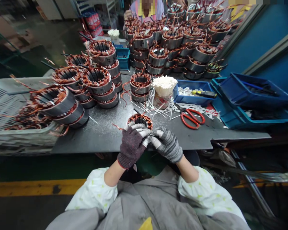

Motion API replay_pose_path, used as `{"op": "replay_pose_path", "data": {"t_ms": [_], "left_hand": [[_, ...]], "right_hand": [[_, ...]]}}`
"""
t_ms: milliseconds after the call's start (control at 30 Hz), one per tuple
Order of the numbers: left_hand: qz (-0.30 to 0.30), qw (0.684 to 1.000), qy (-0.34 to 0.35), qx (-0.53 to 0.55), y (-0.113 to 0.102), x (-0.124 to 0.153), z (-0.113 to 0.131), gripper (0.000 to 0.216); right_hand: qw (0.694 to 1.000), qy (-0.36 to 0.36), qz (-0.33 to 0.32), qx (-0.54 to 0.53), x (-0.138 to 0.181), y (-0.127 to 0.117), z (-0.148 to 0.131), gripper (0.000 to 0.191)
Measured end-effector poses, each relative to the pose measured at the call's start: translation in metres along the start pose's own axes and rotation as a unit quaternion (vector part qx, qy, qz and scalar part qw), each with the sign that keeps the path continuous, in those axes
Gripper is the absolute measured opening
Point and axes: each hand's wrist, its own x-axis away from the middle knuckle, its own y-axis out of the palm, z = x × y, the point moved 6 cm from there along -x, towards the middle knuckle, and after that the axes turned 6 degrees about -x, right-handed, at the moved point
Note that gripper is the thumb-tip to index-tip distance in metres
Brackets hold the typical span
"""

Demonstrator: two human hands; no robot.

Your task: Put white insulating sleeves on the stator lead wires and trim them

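A motor stator (pixel 140 120) with copper windings lies on the dark metal table (pixel 105 134) near its front edge. My left hand (pixel 132 143), in a dark speckled glove, curls against the stator's near side. My right hand (pixel 166 143), in a grey glove, meets it fingertip to fingertip just right of the stator. Both hands are closed in a pinch; what they pinch is too small to name. Behind the stator stands a cup of white sleeves (pixel 163 91), with loose white strips scattered around it.
Stacks of wound stators (pixel 98 84) fill the table's left and far side (pixel 182 44). Red-handled scissors (pixel 191 117) lie at right. Blue bins (pixel 249 95) sit at the right edge, a white crate (pixel 7 99) at left. Another person (pixel 147 9) sits across.
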Motion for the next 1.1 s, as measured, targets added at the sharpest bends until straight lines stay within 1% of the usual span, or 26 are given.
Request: {"op": "replay_pose_path", "data": {"t_ms": [67, 100, 200, 267, 333, 367, 400, 433, 467, 533, 567, 600, 667, 700, 767, 833, 867, 900, 967, 1033, 1067, 1100], "left_hand": [[-0.004, 1.0, -0.014, -0.008, 0.002, -0.001, 0.0, 0.021], [0.0, 1.0, -0.027, -0.013, 0.002, -0.001, -0.001, 0.02], [0.01, 0.997, -0.072, -0.023, 0.004, -0.004, -0.001, 0.014], [0.014, 0.995, -0.091, -0.027, 0.005, -0.005, -0.001, 0.011], [0.016, 0.995, -0.092, -0.028, 0.005, -0.004, 0.0, 0.01], [0.015, 0.996, -0.083, -0.03, 0.004, -0.003, 0.0, 0.012], [0.013, 0.997, -0.071, -0.035, 0.002, -0.001, 0.0, 0.017], [0.012, 0.997, -0.059, -0.043, -0.001, 0.002, -0.001, 0.022], [0.013, 0.997, -0.048, -0.056, -0.005, 0.005, -0.003, 0.028], [0.019, 0.995, -0.032, -0.092, -0.014, 0.014, -0.01, 0.035], [0.016, 0.994, -0.025, -0.109, -0.017, 0.018, -0.015, 0.036], [0.007, 0.992, -0.017, -0.123, -0.019, 0.021, -0.02, 0.036], [-0.026, 0.989, 0.005, -0.144, -0.02, 0.023, -0.029, 0.038], [-0.048, 0.987, 0.013, -0.151, -0.019, 0.023, -0.033, 0.038], [-0.096, 0.981, 0.027, -0.165, -0.015, 0.019, -0.038, 0.034], [-0.132, 0.976, 0.042, -0.168, -0.013, 0.014, -0.037, 0.03], [-0.14, 0.976, 0.052, -0.16, -0.013, 0.012, -0.034, 0.03], [-0.139, 0.977, 0.064, -0.148, -0.014, 0.009, -0.03, 0.03], [-0.113, 0.984, 0.078, -0.115, -0.019, 0.006, -0.023, 0.03], [-0.084, 0.99, 0.086, -0.079, -0.023, 0.006, -0.02, 0.028], [-0.074, 0.991, 0.089, -0.063, -0.023, 0.006, -0.021, 0.027], [-0.069, 0.992, 0.093, -0.052, -0.022, 0.008, -0.022, 0.027]], "right_hand": [[0.999, -0.018, -0.006, 0.037, -0.005, -0.004, -0.007, 0.023], [0.999, -0.023, 0.011, 0.03, -0.01, -0.008, -0.011, 0.024], [0.992, -0.008, 0.122, -0.044, -0.029, -0.032, -0.022, 0.029], [0.971, 0.02, 0.207, -0.116, -0.042, -0.053, -0.022, 0.031], [0.941, 0.056, 0.27, -0.195, -0.05, -0.071, -0.014, 0.031], [0.927, 0.076, 0.289, -0.228, -0.05, -0.077, -0.008, 0.032], [0.921, 0.095, 0.287, -0.247, -0.048, -0.08, -0.002, 0.031], [0.928, 0.104, 0.262, -0.245, -0.044, -0.078, 0.003, 0.03], [0.944, 0.1, 0.22, -0.227, -0.039, -0.073, 0.006, 0.029], [0.978, 0.06, 0.112, -0.165, -0.025, -0.052, 0.004, 0.026], [0.988, 0.034, 0.056, -0.137, -0.018, -0.038, 0.0, 0.03], [0.993, 0.011, 0.008, -0.114, -0.013, -0.023, -0.004, 0.035], [0.994, 0.0, -0.053, -0.097, -0.009, 0.002, -0.01, 0.037], [0.993, 0.006, -0.067, -0.101, -0.012, 0.011, -0.012, 0.034], [0.99, 0.022, -0.073, -0.116, -0.022, 0.021, -0.011, 0.024], [0.988, 0.024, -0.086, -0.129, -0.034, 0.024, -0.008, 0.019], [0.986, 0.02, -0.098, -0.133, -0.039, 0.024, -0.006, 0.018], [0.984, 0.013, -0.11, -0.138, -0.043, 0.023, -0.003, 0.016], [0.976, -0.007, -0.136, -0.171, -0.046, 0.017, 0.001, 0.017], [0.956, -0.028, -0.172, -0.235, -0.046, 0.01, 0.006, 0.018], [0.946, -0.03, -0.184, -0.266, -0.047, 0.005, 0.01, 0.022], [0.942, -0.019, -0.178, -0.284, -0.049, -0.002, 0.018, 0.028]]}}
